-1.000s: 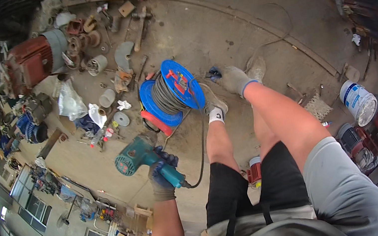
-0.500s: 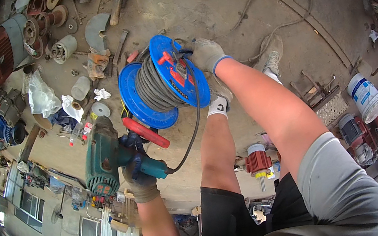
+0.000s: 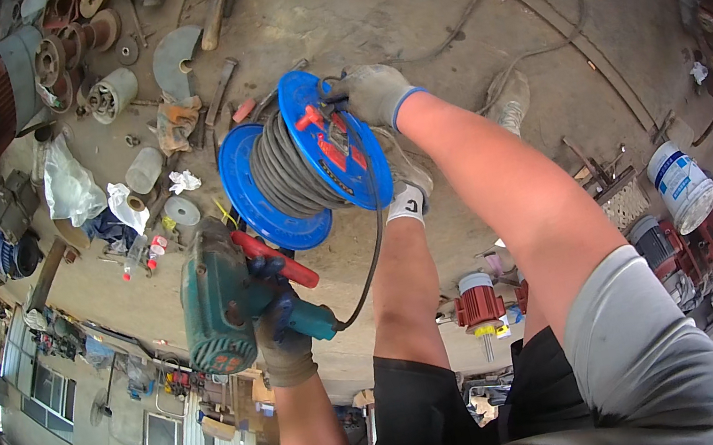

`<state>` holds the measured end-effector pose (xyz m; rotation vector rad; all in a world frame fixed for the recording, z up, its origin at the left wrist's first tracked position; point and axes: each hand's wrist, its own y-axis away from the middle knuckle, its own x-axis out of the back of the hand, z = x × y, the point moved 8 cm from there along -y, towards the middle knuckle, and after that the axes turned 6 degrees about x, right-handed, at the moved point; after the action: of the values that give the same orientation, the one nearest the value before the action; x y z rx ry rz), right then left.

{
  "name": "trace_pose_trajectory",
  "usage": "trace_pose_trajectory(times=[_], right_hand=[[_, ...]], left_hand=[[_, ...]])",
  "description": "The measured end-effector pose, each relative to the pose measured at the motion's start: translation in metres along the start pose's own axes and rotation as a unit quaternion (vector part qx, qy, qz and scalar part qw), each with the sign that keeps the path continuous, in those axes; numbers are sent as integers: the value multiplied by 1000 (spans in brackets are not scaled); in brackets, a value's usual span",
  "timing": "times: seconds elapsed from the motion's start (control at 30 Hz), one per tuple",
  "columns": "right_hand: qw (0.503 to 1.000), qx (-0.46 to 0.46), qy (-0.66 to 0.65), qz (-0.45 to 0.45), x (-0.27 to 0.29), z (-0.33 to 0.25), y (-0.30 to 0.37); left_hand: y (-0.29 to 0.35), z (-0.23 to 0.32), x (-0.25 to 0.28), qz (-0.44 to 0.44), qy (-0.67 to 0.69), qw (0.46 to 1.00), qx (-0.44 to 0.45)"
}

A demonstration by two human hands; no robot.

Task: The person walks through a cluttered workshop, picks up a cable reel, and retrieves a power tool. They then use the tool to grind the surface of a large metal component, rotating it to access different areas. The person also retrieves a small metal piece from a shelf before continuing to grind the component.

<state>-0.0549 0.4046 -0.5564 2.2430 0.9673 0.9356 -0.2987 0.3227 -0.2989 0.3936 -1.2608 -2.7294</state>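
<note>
My left hand (image 3: 283, 335), in a dirty dark glove, is closed round the rear handle of a teal power drill (image 3: 216, 304). A dark power cord (image 3: 372, 269) runs from the drill's handle up to a blue cable reel (image 3: 262, 203) wound with grey cable. My right hand (image 3: 377, 93), in a pale grey glove, is closed at the reel's near flange, beside its red socket covers (image 3: 330, 149). Its fingertips seem to grip the cord's plug, partly hidden there. A red grip bar (image 3: 277, 260) lies between the reel and the drill, by my left fingers.
Grey cable (image 3: 576, 31) loops over the concrete floor at the upper right. Metal parts, a hammer (image 3: 218, 7), clear plastic (image 3: 71, 182) and a white cup (image 3: 143, 170) litter the left side. A red motor (image 3: 479, 304) and a white bucket (image 3: 684, 186) stand to the right.
The drill has moved right, closer to the red bar, together with my left hand. My right hand has shifted slightly left at the reel, which has itself moved a little left.
</note>
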Motion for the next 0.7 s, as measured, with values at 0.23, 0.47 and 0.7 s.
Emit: trace_pose_trajectory(times=[0.23, 0.47, 0.7], right_hand=[[1000, 0, 7, 27, -7, -17, 7], [998, -1, 50, 32, -8, -21, 3], [979, -107, -93, 150, 43, -19, 71]], left_hand=[[-1, -10, -6, 30, -99, 994, -46], [1, -19, -2, 31, -135, 990, -31], [10, 0, 19, 41, -265, 962, 60]])
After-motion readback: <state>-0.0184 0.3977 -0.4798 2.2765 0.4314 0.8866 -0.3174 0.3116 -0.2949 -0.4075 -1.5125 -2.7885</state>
